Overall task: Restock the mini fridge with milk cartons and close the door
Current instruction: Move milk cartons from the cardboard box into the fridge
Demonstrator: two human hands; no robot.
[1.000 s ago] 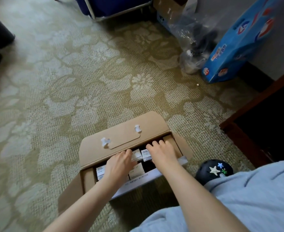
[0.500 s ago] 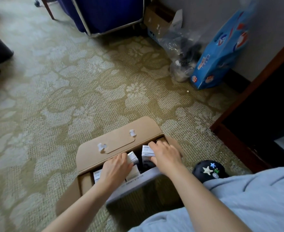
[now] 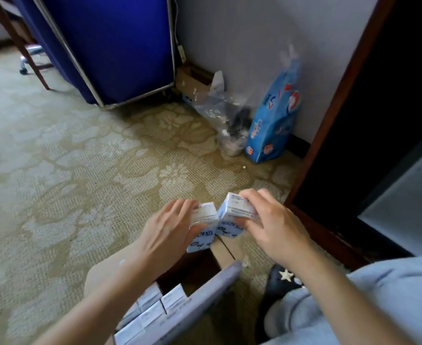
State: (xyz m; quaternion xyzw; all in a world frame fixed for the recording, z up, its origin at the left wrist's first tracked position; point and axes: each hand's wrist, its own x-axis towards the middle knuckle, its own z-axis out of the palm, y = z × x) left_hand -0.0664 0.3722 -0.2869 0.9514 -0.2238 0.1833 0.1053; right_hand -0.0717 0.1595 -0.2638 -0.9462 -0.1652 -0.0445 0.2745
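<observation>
Left hand (image 3: pixel 165 230) grip curled round one milk carton (image 3: pixel 205 216); right hand (image 3: pixel 277 227) grip curled round a second carton (image 3: pixel 234 210). Both held just above the far end of the cardboard box (image 3: pixel 227 247), side by side. More cartons (image 3: pixel 152 310) sit packed in the box's near end. Dark cabinet (image 3: pixel 379 145) right of the box; fridge not clearly made out. Judged early: nothing shelved yet, door closing to come
</observation>
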